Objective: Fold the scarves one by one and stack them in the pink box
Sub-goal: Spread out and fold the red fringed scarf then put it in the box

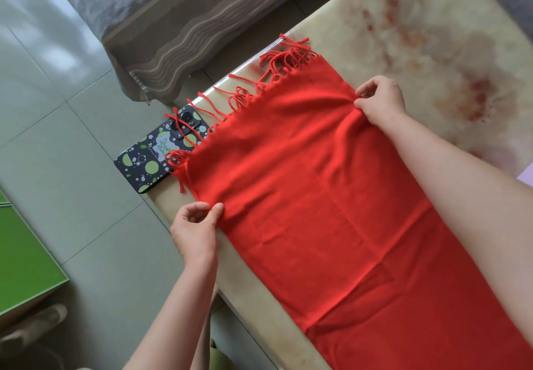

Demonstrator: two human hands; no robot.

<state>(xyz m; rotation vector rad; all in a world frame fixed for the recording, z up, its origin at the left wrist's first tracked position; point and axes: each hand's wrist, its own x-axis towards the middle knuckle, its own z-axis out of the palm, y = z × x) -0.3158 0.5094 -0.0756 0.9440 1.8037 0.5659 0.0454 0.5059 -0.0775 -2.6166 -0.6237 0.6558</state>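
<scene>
A red scarf (302, 191) with a twisted fringe lies spread lengthwise on the marble table (427, 52), its fringed end at the table's far-left edge. My left hand (196, 228) pinches the scarf's left edge near the table's side. My right hand (380, 101) pinches the opposite edge, a little farther up. The cloth between them is slightly wrinkled. At the right edge of the view a small pink sliver (526, 178) shows; I cannot tell whether it is the pink box.
A phone (157, 153) in a dark case with green dots lies on the table corner, partly under the fringe. A striped grey curtain (161, 32) hangs beyond the table. A green-topped surface (26, 254) stands low at the left on the tiled floor.
</scene>
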